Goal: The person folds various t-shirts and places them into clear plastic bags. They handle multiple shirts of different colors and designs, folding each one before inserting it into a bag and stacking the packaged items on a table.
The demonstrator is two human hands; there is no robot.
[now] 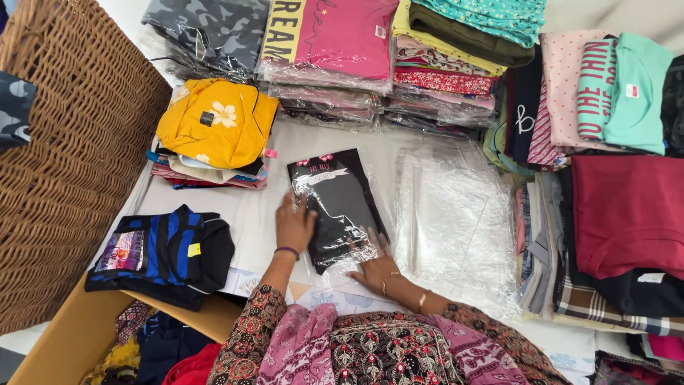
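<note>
A folded black garment [336, 203] in a clear plastic bag lies on the white surface in the middle. My left hand [293, 224] rests flat on its left edge, fingers spread. At the bag's lower right corner, my right hand [375, 267] presses down with its fingers apart. Neither hand grips anything. Just right of the black garment lies a stack of empty clear plastic bags [452, 214].
A wicker basket [64, 142] stands at left. Folded clothes surround the spot: a yellow pile [217, 125], a blue-black striped garment [167, 253], bagged stacks at the back [331, 43], a maroon pile [627, 214] at right. A cardboard box [68, 342] sits lower left.
</note>
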